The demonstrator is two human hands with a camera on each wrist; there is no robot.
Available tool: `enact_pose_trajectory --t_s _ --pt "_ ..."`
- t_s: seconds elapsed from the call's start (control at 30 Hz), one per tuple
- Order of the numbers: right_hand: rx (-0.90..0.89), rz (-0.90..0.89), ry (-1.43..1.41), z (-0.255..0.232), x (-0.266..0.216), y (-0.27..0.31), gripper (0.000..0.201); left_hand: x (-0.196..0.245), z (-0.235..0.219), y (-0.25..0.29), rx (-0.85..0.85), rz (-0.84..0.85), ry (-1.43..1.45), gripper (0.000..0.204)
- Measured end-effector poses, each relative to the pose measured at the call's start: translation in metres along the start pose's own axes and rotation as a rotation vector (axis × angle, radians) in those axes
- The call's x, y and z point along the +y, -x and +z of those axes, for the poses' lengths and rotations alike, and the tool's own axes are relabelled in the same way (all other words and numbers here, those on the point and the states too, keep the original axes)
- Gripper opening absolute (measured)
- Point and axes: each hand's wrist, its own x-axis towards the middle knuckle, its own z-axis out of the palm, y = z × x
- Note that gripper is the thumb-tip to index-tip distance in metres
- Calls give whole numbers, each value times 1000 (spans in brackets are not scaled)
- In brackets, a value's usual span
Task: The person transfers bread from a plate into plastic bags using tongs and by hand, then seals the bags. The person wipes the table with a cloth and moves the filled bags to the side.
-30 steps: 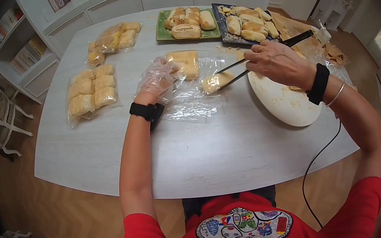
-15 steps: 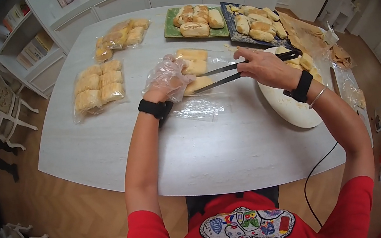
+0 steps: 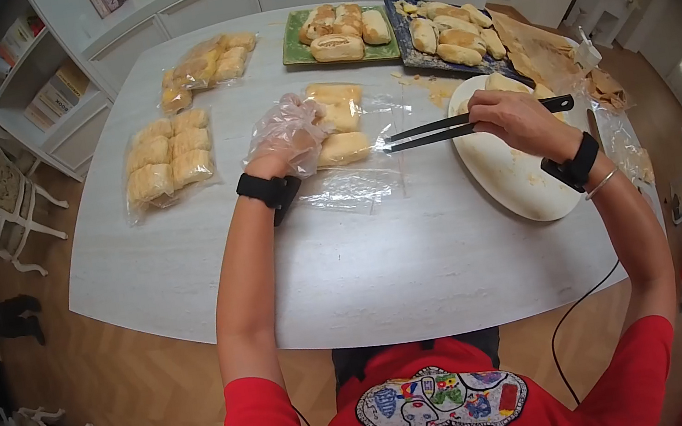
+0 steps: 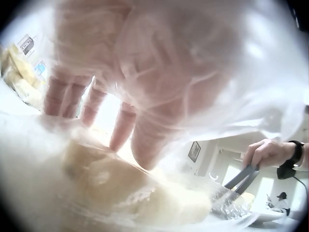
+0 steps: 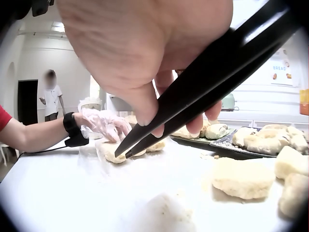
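Three pale bread rolls (image 3: pixel 343 149) lie in a column in a clear plastic bag (image 3: pixel 353 195) on the table. My left hand (image 3: pixel 293 134), in a loose clear plastic glove, holds the bag at the left side of the rolls. In the left wrist view its fingertips (image 4: pixel 145 162) are right at the film over a roll. My right hand (image 3: pixel 518 121), bare, grips black tongs (image 3: pixel 426 127) between thumb and fingers. The tong tips sit close together just right of the nearest roll, over the bag's edge, with nothing between them.
A white oval board (image 3: pixel 507 191) with more rolls lies under my right hand. Behind stand a green plate (image 3: pixel 294 58) and a dark blue tray (image 3: pixel 455 68) of rolls. Packed bags of bread (image 3: pixel 168 160) lie left. Brown paper (image 3: pixel 537 39) lies at the right; a person (image 5: pixel 52 99) stands beyond.
The tongs carried a roll leftward into the bag beside the others, let it go, and drew back to the right. My left hand stays at the bag.
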Motion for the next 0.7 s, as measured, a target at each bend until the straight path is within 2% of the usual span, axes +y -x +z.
enact_pose_trajectory --t_s 0.1,0.17,0.2,0.27,0.3,0.37,0.6,0.67,0.7 --pt "15 -39 20 8 -1 -4 10 -20 10 -10 46 72 107 45" --pt "15 -44 -18 12 -3 -7 10 -25 9 -11 -2 8 410 26" --pt "14 -48 -56 13 -5 -10 10 -28 8 -11 -1 7 408 26" --pt "13 -42 -71 16 -11 -13 10 -31 8 -10 -6 161 302 27" --pt "10 -33 -86 18 -13 -14 10 -32 9 -11 -6 162 302 27" --pt "14 -39 -106 24 -14 -18 10 -31 7 -10 13 234 138 29" --pt "2 -5 -122 26 -14 -18 9 -20 0 -5 -2 250 43 36" --pt "-7 -12 -118 21 -13 -13 9 -16 -3 -3 -63 165 0 49" --pt "-17 -21 -118 17 -12 -10 9 -13 -3 -1 -62 165 -3 49"
